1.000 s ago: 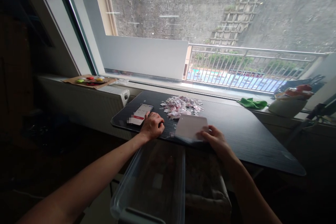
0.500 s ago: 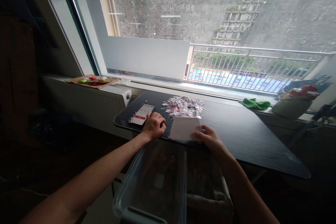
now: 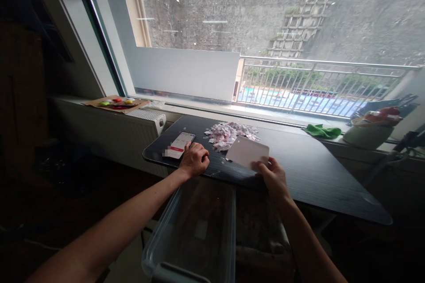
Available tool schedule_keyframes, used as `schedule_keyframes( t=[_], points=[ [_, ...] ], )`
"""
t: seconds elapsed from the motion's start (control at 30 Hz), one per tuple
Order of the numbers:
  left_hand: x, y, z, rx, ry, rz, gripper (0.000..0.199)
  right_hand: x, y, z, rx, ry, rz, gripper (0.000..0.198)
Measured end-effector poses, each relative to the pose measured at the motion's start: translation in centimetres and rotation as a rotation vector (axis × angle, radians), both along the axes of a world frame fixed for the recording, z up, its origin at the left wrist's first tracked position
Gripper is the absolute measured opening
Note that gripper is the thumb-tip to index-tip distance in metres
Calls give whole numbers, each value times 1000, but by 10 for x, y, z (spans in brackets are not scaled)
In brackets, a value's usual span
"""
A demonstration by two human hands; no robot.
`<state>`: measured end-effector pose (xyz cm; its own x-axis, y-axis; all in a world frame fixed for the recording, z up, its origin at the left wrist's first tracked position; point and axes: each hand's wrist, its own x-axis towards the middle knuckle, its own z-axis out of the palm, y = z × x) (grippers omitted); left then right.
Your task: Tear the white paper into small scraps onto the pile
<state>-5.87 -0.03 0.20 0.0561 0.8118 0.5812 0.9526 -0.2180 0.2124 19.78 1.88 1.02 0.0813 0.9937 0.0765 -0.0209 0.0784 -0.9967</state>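
My right hand (image 3: 272, 177) grips a thin white plastic scraper (image 3: 247, 152) by its near right corner, thumb on top. The scraper is tilted over the dark table, at the near side of a heap of small pale paper scraps (image 3: 226, 135). A few loose scraps lie near its left edge. My left hand (image 3: 195, 159) rests at the table's front edge with its fingers curled in; I see nothing in it. Right beside it lies a phone (image 3: 181, 145), its lit screen showing a timer with a red bar.
Below the front edge of the black table (image 3: 308, 168) stands a clear plastic bin (image 3: 189, 247), with a darker box (image 3: 262, 247) to its right. A green cloth (image 3: 322, 131) and a pale container (image 3: 368, 135) sit on the sill. A radiator (image 3: 146, 117) stands left.
My right hand has moved right and slightly away from me, turning and lifting the scraper off its earlier spot at the table's front edge. The left hand stays in place.
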Motion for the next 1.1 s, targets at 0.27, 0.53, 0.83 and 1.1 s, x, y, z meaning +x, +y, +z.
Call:
schedule_keyframes(
  t=[0.27,0.53,0.83,1.1],
  points=[
    [0,0,0,-5,5,-2,13,-6,1,-8,58,-142,28,39],
    [0,0,0,-5,8,3,13,-13,3,-6,142,-191,-10,36],
    [-1,0,0,-2,8,4,13,-7,4,-10,92,-152,31,37],
    [-1,1,-1,2,14,7,14,-10,0,-10,125,-110,136,32]
  ],
)
